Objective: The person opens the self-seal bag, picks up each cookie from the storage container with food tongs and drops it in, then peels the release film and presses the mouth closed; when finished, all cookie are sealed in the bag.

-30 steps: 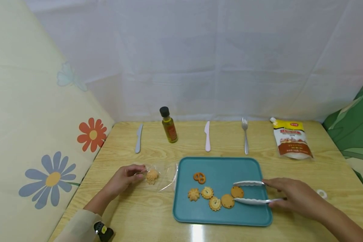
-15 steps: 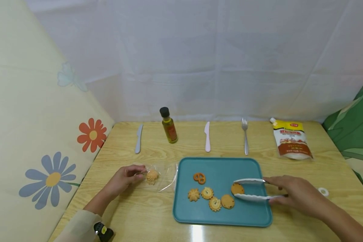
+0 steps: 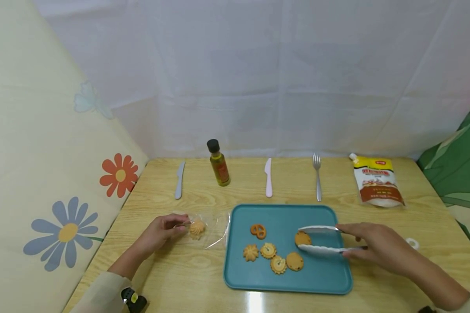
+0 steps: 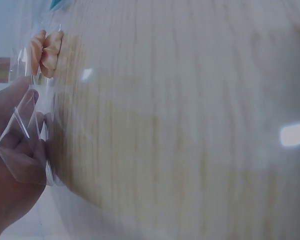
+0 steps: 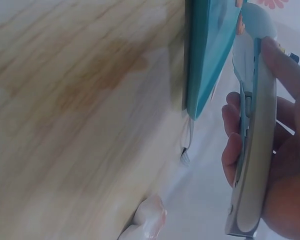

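Head view, clock positions from the tray's middle. Right hand [image 3: 380, 243] at three o'clock, fingers curled round white tongs [image 3: 325, 250], thumb on one arm; tongs' arms fairly wide, tips either side of a round speckled cookie [image 3: 303, 238], on tray [image 3: 325, 276], two o'clock. Can't tell if lifted. Left hand [image 3: 167, 230] at nine o'clock, fingers pinching the near-hand end of a transparent bag [image 3: 215, 234]; swirl cookie [image 3: 197, 227] inside; bag's far edge reaches tray's nine o'clock rim.

Also on tray: pretzel [image 3: 258, 231] at ten, star-shaped cookie [image 3: 250, 252] at nine, two scalloped cookies [image 3: 278, 264] around eight, second round cookie [image 3: 295, 261] at five, just beside the lower scalloped one.

Bench [image 3: 180, 278], off tray: grey knife [image 3: 179, 180] at ten, bottle [image 3: 220, 169] upright between ten and eleven, pink knife [image 3: 268, 178] near twelve, fork [image 3: 318, 182] at one, pouch [image 3: 378, 184] at two, white ring [image 3: 416, 244] at three, behind right hand.
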A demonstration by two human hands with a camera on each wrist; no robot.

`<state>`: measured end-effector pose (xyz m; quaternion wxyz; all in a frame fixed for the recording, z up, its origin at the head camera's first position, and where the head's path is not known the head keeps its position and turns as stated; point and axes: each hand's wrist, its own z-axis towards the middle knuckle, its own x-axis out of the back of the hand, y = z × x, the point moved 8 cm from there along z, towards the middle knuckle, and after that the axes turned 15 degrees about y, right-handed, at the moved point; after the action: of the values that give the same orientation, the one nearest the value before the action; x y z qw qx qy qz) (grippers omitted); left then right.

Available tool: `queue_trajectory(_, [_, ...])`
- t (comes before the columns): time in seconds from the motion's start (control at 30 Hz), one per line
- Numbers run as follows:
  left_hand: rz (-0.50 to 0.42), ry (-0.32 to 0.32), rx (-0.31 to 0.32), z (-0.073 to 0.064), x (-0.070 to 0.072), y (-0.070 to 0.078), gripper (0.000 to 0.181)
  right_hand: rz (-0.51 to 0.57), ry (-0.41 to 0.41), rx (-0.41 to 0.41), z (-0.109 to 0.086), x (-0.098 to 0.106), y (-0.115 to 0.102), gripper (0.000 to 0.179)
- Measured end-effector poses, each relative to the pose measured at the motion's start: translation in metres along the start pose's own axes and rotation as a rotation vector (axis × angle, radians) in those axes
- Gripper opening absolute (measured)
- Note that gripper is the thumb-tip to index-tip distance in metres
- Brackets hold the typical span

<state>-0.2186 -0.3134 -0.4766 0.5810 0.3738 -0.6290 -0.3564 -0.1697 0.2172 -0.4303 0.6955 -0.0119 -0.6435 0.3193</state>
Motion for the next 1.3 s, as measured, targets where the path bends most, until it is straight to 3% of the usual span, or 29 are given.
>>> queue_trajectory(0.7, [-0.018, -0.018, -0.03, -0.002, 0.001, 0.003, 0.028, 0.022, 0.011, 0.095, 0.041, -0.011, -0.03, 0.066])
queue_trajectory(1.3, [-0.027, -0.017, -0.003, -0.001, 0.0, 0.0, 0.03, 0.024, 0.064, 0.25, 0.087, -0.027, -0.073, 0.063])
